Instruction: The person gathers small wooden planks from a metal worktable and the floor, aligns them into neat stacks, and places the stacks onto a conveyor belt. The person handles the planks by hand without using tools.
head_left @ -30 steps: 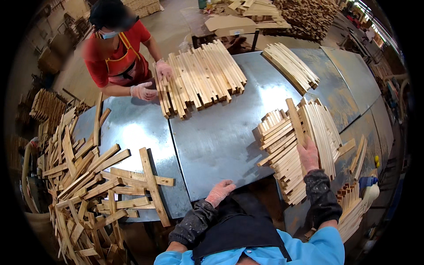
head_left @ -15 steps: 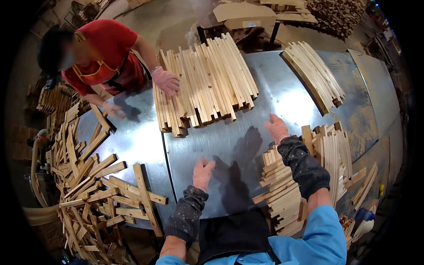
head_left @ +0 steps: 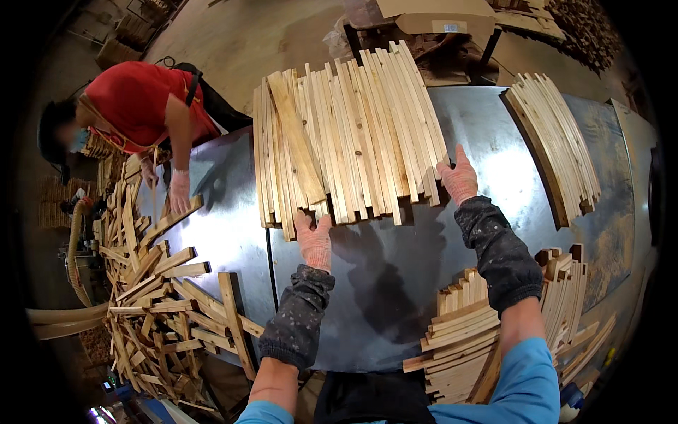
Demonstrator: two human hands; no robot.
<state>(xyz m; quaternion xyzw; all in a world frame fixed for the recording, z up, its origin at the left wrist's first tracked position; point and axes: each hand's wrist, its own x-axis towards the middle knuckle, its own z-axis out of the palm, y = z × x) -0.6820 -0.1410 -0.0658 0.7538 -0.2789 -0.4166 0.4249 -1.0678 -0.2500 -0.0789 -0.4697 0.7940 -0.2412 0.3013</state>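
Observation:
A wide layer of pale wooden strips (head_left: 353, 141) lies side by side on the metal table, their near ends uneven. One wider strip (head_left: 293, 138) rests slantwise on top at its left. My left hand (head_left: 314, 244), in a pinkish glove, touches the near strip ends just below that slanted piece, thumb and fingers apart. At the layer's near right corner is my right hand (head_left: 460, 178), gloved alike; its fingers are spread, one pointing up along the outermost strip, with the thumb side against the wood. I see no strip clasped in either hand.
Across the left end, a co-worker in red (head_left: 138, 99) leans over a jumbled heap of wooden pieces (head_left: 162, 304). A curved stack of strips (head_left: 554, 145) sits at the far right of the metal table (head_left: 381, 283). More stacked strips (head_left: 462, 339) lie by my right forearm.
Both my hands have moved forward from above the bare metal to the strip layer. The co-worker's hands have left the layer for the heap. A slanted strip now lies on top.

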